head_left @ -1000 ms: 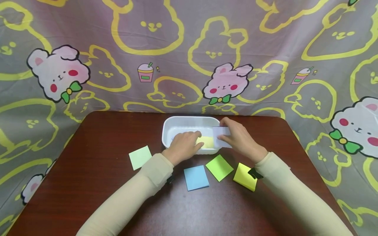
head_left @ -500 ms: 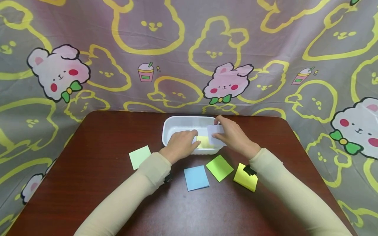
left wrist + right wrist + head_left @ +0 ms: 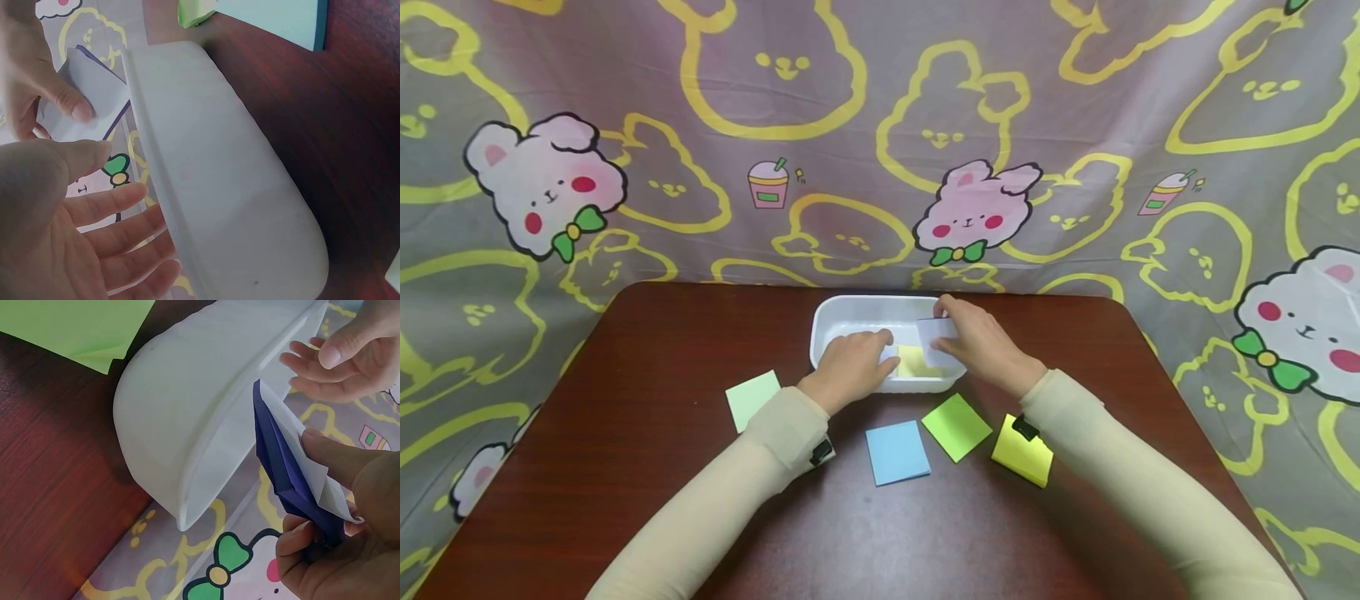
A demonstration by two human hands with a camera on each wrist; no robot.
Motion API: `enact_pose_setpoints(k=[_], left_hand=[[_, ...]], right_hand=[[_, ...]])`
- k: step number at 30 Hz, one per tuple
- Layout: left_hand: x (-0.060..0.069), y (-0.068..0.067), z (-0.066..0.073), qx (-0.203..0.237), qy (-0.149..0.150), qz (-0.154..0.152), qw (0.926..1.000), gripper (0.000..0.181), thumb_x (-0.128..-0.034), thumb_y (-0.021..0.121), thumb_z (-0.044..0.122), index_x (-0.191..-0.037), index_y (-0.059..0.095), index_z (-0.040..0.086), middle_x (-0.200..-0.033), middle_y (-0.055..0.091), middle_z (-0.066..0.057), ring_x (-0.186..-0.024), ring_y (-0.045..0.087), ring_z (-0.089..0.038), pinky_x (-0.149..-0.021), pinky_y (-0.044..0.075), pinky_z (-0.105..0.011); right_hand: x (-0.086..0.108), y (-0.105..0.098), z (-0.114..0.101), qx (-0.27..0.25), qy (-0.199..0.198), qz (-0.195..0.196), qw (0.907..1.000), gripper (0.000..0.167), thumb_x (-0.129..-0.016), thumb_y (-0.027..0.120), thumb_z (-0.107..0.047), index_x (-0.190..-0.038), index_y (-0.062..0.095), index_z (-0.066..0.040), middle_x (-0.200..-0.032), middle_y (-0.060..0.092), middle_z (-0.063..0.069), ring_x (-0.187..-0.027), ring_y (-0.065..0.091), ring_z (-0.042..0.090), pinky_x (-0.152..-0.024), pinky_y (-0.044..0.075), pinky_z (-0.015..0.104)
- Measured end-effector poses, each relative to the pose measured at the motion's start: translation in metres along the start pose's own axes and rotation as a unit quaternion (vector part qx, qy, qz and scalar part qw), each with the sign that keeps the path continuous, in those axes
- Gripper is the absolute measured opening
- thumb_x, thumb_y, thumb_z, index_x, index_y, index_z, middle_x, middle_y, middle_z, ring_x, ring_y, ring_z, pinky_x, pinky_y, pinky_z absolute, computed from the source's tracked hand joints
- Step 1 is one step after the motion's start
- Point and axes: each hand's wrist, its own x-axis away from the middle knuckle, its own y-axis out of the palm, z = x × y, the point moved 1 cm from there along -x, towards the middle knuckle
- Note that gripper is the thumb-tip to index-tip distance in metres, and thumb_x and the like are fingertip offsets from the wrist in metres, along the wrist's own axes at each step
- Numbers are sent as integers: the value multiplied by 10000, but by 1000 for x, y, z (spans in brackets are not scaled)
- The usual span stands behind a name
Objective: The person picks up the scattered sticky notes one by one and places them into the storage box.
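Note:
A white tub (image 3: 850, 310) stands at the back of the table, with a pale yellow note stack (image 3: 912, 362) inside. Over its right part my right hand (image 3: 988, 342) pinches a pale lavender pad (image 3: 934, 340) between thumb and fingers; the right wrist view shows the pad (image 3: 284, 456) with white and dark blue-purple sheets, slightly fanned. My left hand (image 3: 850, 367) hovers over the tub's front left rim, and in the left wrist view this hand (image 3: 94, 231) has its fingers spread and relaxed, holding nothing. A pale sheet partly under the left fingers is mostly hidden.
In front of the tub lie a blue pad (image 3: 898, 452), a green pad (image 3: 957, 427) and a yellow pad (image 3: 1022, 454), the last partly under the right wrist. A pale green pad (image 3: 752, 400) lies left of the left wrist. A patterned curtain (image 3: 850, 167) hangs behind the table.
My right hand has moved left with the lavender pad, bringing it over the tub. The left hand has shifted slightly left. The pads on the table have not moved.

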Motion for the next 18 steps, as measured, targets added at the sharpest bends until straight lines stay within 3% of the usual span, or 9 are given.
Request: enact_pose_setpoints(k=[8, 18], left_hand=[[-1, -1, -5, -39, -128, -72, 9999, 375, -997, 635, 351, -1256, 644, 80, -1136, 747, -125, -1016, 719, -299, -832, 555, -475], [-1, -4, -9, -64, -83, 71, 9999, 352, -991, 638, 336, -1221, 656, 70, -1114, 752, -138, -1004, 721, -324, -816, 552, -493]], right_hand=[[-5, 5, -1, 64, 4, -74, 10000, 394, -867, 802, -126, -1159, 549, -50, -1076, 659, 129, -943, 601, 260, -831, 537, 429], [-11, 10, -2, 84, -29, -179, 9998, 405, -860, 809, -130, -1162, 552, -47, -1060, 660, 118, -930, 600, 257, -833, 538, 415]])
